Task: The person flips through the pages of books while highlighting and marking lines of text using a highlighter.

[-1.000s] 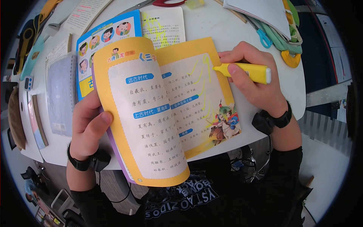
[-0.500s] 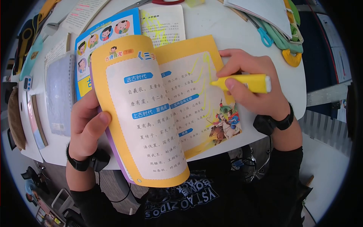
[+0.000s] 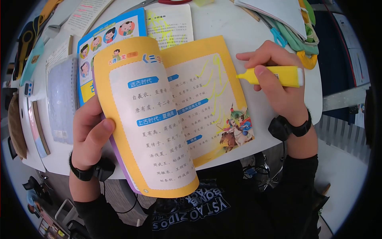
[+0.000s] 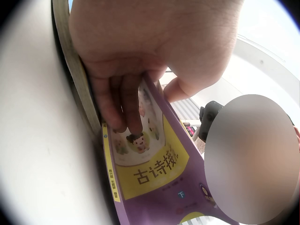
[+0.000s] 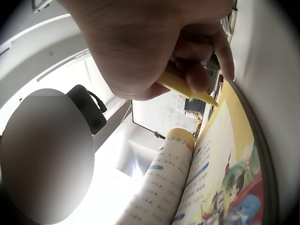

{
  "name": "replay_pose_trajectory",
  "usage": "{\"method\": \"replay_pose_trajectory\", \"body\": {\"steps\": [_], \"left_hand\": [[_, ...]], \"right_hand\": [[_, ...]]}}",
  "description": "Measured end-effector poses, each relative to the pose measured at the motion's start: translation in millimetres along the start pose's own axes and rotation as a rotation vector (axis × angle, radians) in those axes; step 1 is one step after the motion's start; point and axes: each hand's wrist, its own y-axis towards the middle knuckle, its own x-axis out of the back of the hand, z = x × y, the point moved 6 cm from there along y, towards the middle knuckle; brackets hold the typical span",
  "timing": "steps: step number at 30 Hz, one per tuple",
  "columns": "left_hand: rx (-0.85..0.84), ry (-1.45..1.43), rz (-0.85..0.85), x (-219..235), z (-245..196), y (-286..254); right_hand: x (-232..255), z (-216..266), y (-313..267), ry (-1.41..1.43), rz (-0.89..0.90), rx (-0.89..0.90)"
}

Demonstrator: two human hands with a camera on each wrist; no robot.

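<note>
An open book with yellow page borders is held by its left edge in my left hand, thumb on the page. From the left wrist view, the fingers of that hand lie against the purple cover. My right hand pinches a yellow highlighter, its tip at the right page's outer border. In the right wrist view the highlighter points at the page's yellow edge; whether it touches is unclear. Yellow-green strokes run over the right page's text.
Behind the open book lie a blue book and a printed sheet with yellow marks. A clear folder is at the left. Blue scissors and a green pouch sit at the back right, red-handled scissors at the back.
The right hand with the highlighter has moved down the page, then up and right to its border. Another stroke shows on the right page. My left hand keeps its grip, shifting only slightly.
</note>
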Motion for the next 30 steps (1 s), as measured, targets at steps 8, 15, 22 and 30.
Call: {"method": "replay_pose_trajectory", "body": {"steps": [8,15,22,30], "left_hand": [[0.03,0.006,0.011,4.3,1.2,0.6],[0.021,-0.213,0.059,9.2,6.5,-0.3],[-0.04,-0.327,-0.004,12.1,17.3,-6.2],[0.023,-0.407,-0.024,13.1,21.4,-5.6]], "right_hand": [[10.7,-4.8,10.9,0.004,-0.324,0.066],[0.7,-17.2,7.6,0.269,-0.213,-0.097],[-1.5,-18.1,7.2,0.215,-0.175,-0.092],[-5.1,-12.5,7.8,0.195,-0.148,-0.107]]}}
